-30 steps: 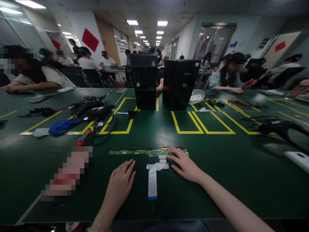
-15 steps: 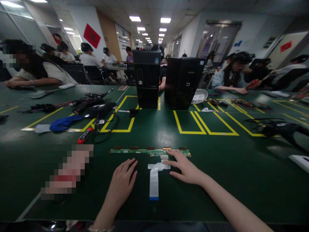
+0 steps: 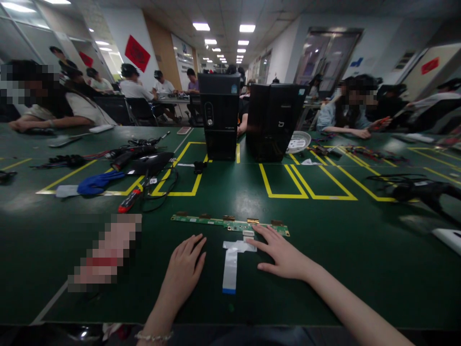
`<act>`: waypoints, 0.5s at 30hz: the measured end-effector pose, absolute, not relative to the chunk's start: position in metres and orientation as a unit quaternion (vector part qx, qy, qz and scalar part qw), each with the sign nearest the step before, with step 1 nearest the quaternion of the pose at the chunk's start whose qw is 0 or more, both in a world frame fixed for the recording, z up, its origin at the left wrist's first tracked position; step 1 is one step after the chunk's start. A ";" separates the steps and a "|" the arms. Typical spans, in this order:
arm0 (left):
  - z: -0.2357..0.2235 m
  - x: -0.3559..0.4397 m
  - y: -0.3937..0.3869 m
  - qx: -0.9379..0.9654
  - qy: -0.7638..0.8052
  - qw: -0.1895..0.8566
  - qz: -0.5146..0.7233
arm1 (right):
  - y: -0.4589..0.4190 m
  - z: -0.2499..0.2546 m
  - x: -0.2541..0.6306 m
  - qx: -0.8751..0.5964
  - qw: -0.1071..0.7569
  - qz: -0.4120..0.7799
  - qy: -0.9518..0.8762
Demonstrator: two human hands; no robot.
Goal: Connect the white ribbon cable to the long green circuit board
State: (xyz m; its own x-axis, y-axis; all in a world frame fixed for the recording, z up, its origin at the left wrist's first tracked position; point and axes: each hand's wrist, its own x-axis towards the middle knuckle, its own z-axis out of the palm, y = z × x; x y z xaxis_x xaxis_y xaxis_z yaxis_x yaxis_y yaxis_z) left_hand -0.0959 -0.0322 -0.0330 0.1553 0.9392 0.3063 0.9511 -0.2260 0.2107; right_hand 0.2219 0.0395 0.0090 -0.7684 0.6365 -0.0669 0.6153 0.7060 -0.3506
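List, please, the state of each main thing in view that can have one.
Circuit board: lying flat, slightly slanted.
White ribbon cable: folded, blue end free; connection unclear.
Left hand: grip open, palm down.
Right hand: grip open, at circuit board and cable.
Red-and-black handle: lying down.
Blue glove-like item: lying down.
Left computer tower: upright.
Right computer tower: upright.
Ceiling lights: on.

Dim light, lamps far beyond the fingers.
Table glare ahead of them; edges stretched, background soft.
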 end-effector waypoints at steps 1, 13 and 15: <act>-0.033 -0.096 -0.032 -0.760 -0.622 0.016 -0.189 | 0.037 0.010 0.224 -0.345 0.023 0.181 -0.921; -0.031 -0.095 -0.033 -0.758 -0.622 0.012 -0.199 | 0.003 0.009 0.305 -0.522 -0.034 0.114 -0.844; -0.030 -0.095 -0.034 -0.758 -0.622 0.011 -0.196 | -0.001 0.004 0.325 -0.559 -0.025 0.096 -0.823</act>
